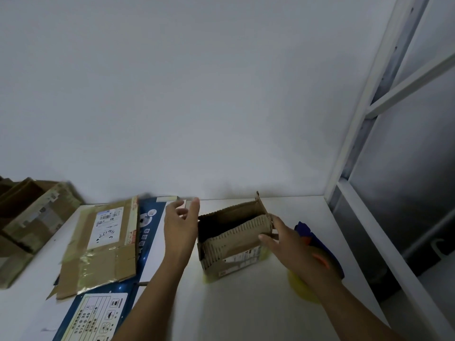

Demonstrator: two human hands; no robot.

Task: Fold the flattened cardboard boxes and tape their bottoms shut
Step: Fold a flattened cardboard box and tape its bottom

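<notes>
Far off to the left of my left fingers, a pile of brown boxes [32,217] sits at the table's edge. Closer to those fingers lies a flattened box [103,247] with a white label and shiny tape, resting on a blue printed carton [147,232] that is also flat. My left hand [179,225] is raised with its fingers straight and spread wide, holding nothing, its thumb just beside the upper left corner of the small box [231,242]; I cannot tell whether it touches. That box stands on the white table [246,303] between my two hands, top open, its near wall showing bare ribbed cardboard. My right hand [290,244] grips its right end, thumb on the near wall, fingers curled round the far side. Behind those fingers lies a blue and orange tape dispenser [305,228] with a yellow roll [302,289], and farther right rises a pale metal frame [369,94].
</notes>
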